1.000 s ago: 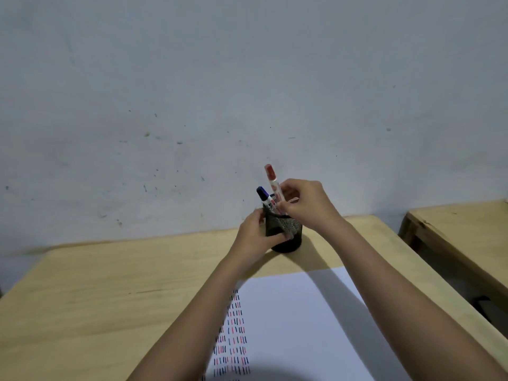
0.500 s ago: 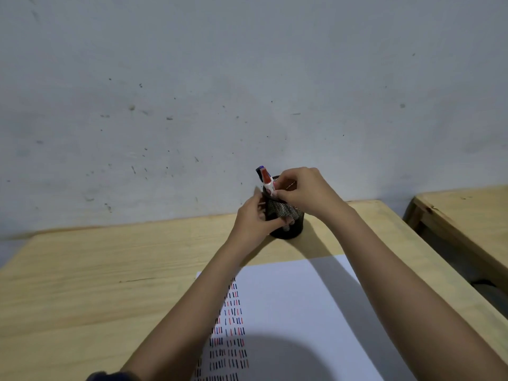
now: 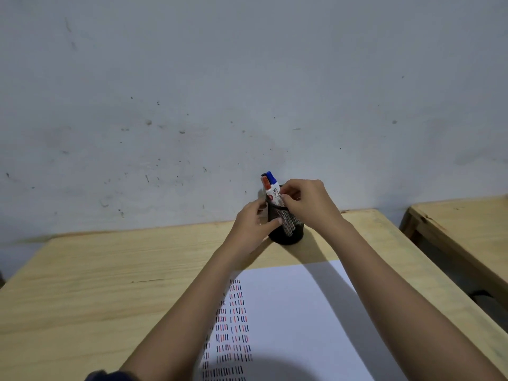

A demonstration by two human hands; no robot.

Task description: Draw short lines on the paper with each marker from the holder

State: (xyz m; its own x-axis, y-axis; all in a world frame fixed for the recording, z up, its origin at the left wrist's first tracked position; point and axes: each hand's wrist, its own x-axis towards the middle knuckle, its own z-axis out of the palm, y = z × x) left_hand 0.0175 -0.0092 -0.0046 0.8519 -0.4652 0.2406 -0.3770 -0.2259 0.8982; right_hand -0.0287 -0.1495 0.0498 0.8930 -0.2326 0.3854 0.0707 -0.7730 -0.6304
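Black mesh holder (image 3: 287, 229) at far edge of wooden table (image 3: 110, 284), near wall. Left hand (image 3: 254, 226) wrapped round holder side. Right hand (image 3: 308, 204) pinches red-capped marker (image 3: 270, 192) standing in holder beside blue-capped marker (image 3: 271, 177). Barrel label print unreadable. Paper (image 3: 297, 312) carries rows of short black, red, blue dashes.

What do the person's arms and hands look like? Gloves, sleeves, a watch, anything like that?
Both hands, left and right, are bare: no gloves, rings or watch that I can see. The forearms are uncovered too. Only a dark sleeve edge shows low on the left arm, at the picture's bottom edge.
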